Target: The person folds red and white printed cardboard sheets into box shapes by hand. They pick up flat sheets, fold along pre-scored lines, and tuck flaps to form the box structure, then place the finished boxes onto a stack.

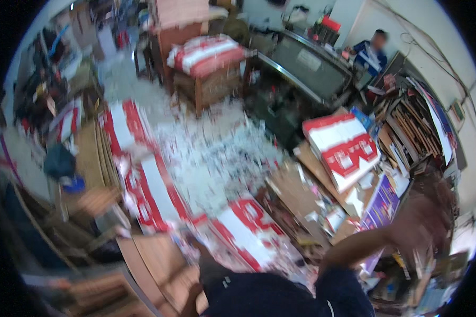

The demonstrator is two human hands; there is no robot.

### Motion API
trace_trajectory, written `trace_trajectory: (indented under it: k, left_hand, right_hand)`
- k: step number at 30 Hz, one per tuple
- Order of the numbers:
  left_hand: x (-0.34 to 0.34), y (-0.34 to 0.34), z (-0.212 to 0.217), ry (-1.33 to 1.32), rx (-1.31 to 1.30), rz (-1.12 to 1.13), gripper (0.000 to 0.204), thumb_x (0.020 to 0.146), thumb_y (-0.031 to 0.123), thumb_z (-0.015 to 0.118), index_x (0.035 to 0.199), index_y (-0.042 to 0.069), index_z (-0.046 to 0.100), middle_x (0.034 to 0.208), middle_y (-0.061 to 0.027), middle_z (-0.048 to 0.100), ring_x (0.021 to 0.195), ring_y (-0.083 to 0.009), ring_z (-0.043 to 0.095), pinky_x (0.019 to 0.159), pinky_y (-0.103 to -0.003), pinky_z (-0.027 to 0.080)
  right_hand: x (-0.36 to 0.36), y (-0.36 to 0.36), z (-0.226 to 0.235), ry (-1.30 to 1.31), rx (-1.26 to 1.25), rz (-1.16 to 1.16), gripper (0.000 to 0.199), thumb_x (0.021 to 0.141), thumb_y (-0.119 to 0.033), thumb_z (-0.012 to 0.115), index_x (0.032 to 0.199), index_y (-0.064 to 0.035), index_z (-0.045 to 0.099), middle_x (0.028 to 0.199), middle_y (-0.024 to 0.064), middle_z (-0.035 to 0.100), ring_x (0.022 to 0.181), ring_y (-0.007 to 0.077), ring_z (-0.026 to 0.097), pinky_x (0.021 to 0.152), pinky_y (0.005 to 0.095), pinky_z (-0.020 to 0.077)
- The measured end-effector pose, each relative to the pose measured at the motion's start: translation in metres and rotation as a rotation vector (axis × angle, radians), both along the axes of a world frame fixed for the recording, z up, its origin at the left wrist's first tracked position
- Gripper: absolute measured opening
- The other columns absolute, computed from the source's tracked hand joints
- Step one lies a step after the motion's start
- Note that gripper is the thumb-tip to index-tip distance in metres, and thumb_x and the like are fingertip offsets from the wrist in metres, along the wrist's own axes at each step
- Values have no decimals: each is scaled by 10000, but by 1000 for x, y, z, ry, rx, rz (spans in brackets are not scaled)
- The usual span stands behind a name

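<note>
My right forearm reaches out to the right, and my right hand (422, 219) is badly smeared by motion. Its fingers cannot be made out, nor whether it holds anything. It is nearest to a cluttered heap by the right wall, beside a purple printed sheet (382, 203). Of my left arm only a bit of skin shows at the bottom edge; the left hand is out of the picture. A stack of red-and-white printed sheets (342, 148) lies on brown boards just beyond my right arm.
More red-and-white stacks lie on the floor (156, 193), amid paper scraps (211, 153). Another tops a wooden stand (209, 53). Cardboard sheets (153, 264) lie at lower left. Upright boards (415, 124) lean at the right wall. A person (370, 55) is behind a glass-topped table (307, 63).
</note>
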State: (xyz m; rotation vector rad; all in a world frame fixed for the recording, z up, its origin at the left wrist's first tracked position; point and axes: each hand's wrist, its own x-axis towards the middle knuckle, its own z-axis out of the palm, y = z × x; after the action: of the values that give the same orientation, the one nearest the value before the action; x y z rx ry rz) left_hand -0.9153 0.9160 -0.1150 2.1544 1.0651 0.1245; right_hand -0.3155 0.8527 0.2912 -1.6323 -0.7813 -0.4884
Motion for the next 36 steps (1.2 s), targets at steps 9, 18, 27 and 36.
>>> trace_trajectory:
  k: [9, 18, 27, 36]
  left_hand:
    - [-95, 251, -16, 48, -773, 621, 611, 1009, 465, 490, 1364, -31, 526, 1367, -283, 550, 1321, -377, 493, 1106, -417, 369]
    - [-157, 362, -41, -37, -829, 649, 705, 989, 524, 503, 1439, -17, 472, 1439, -296, 492, 1400, -366, 431, 1153, -404, 316]
    - [-139, 491, -120, 92, -806, 840, 652, 985, 532, 498, 1392, 24, 533, 1409, -244, 544, 1309, -370, 522, 1088, -430, 394]
    - [-53, 656, -417, -486, -1251, 1729, 594, 939, 464, 659, 1345, 50, 532, 1143, -88, 591, 978, -177, 578, 847, -343, 506]
  right_hand:
    - [-299, 244, -440, 737, -1200, 718, 398, 931, -382, 637, 1119, -39, 708, 1160, 156, 705, 1043, 282, 666, 954, 353, 503]
    - [-273, 473, -491, 622, -1178, 658, 372, 1004, -351, 479, 1019, -64, 715, 831, 95, 701, 764, 232, 671, 712, 399, 529]
    - [-363, 666, -621, 940, -1311, 1048, 259, 956, -237, 596, 985, -11, 719, 904, 113, 719, 889, 179, 660, 815, 362, 532]
    - [-408, 962, -975, 581, -1518, 1124, 443, 885, -304, 676, 1222, -28, 595, 1057, 154, 643, 986, 245, 617, 889, 392, 501]
